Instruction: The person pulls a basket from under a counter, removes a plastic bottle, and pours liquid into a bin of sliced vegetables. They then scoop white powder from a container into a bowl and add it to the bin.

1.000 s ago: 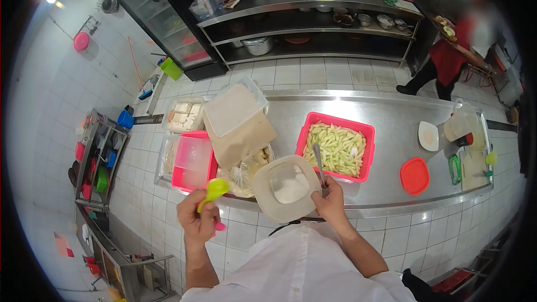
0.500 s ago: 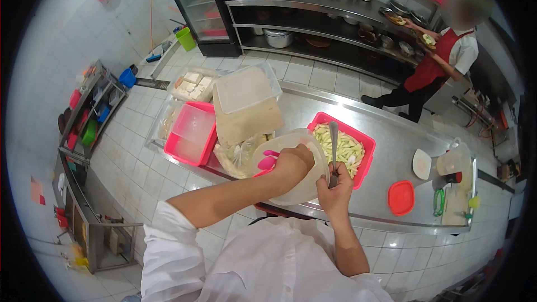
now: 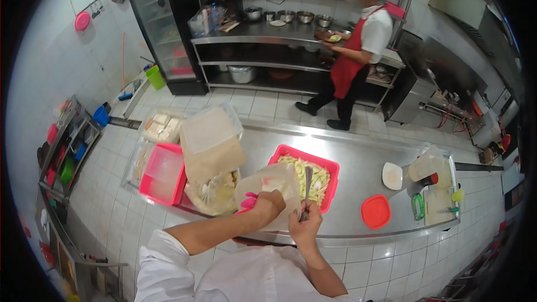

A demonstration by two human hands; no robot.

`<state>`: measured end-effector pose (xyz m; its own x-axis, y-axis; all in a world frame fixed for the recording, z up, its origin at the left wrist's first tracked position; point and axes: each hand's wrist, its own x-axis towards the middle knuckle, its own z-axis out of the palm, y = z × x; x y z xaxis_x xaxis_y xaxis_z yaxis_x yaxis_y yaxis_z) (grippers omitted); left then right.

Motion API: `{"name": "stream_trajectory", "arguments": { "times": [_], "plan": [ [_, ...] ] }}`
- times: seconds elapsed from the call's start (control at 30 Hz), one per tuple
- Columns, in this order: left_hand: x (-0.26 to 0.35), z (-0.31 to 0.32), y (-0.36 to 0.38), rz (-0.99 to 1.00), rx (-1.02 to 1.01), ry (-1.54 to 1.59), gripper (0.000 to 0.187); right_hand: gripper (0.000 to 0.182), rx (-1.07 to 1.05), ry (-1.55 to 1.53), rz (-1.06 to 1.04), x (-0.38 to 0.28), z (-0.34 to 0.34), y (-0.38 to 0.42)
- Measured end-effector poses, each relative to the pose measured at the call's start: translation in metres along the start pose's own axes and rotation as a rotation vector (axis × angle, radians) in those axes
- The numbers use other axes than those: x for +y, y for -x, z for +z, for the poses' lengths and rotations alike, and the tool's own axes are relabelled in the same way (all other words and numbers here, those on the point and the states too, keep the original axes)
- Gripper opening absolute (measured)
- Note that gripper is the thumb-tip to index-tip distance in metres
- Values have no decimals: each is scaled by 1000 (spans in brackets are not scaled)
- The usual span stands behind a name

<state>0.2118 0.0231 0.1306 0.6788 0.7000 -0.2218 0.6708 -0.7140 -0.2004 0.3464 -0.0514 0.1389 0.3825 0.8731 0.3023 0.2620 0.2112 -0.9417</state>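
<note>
A translucent white plastic container (image 3: 267, 182) is tilted in front of me beside a pink tray (image 3: 335, 178) of pale green cut vegetable strips (image 3: 318, 191). My left hand (image 3: 270, 206) is closed in a fist over the container's opening; its fingertips are hidden, so whatever it holds does not show. Bright pink plastic pieces (image 3: 249, 200), perhaps spoon handles, lie by that wrist. With my right hand (image 3: 306, 225) I grip a metal spoon (image 3: 309, 182) upright, the thumb against the container's rim.
Left on the steel table (image 3: 358, 162) are a pink bin (image 3: 180, 182), a bagged food (image 3: 215, 193) and a lidded box (image 3: 211, 128). To the right lie a red lid (image 3: 375, 212), a white dish (image 3: 392, 176) and a cutting board (image 3: 439, 207). Beyond, a co-worker (image 3: 355, 56) carries plates.
My view has tilted up and turned right, so the table sits lower and further left. The co-worker has moved left along the shelves. Both my hands stay at the container.
</note>
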Motion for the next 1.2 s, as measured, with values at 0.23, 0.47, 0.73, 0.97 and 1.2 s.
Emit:
{"name": "stream_trajectory", "arguments": {
  "times": [0.23, 0.47, 0.73, 0.97, 1.2],
  "plan": [
    [-16, -30, -10, -1, -470, -8, 22, 15, -56, -40, 44, -4, 1, 6],
    [-22, 21, -4, 81, -514, -37, 36, 16, -205, -54, 86, -7, -2, 2],
    [-21, 5, 25, 160, -352, 217, 22, 14, -407, -40, 264, -29, -16, -10],
    [-18, -22, 26, 128, -344, 314, 23, 11, -451, 13, 291, -26, -25, -15],
    [-20, -46, 24, 66, -431, 432, 22, 12, -443, 59, 224, -28, -28, -18]
  ]
}}
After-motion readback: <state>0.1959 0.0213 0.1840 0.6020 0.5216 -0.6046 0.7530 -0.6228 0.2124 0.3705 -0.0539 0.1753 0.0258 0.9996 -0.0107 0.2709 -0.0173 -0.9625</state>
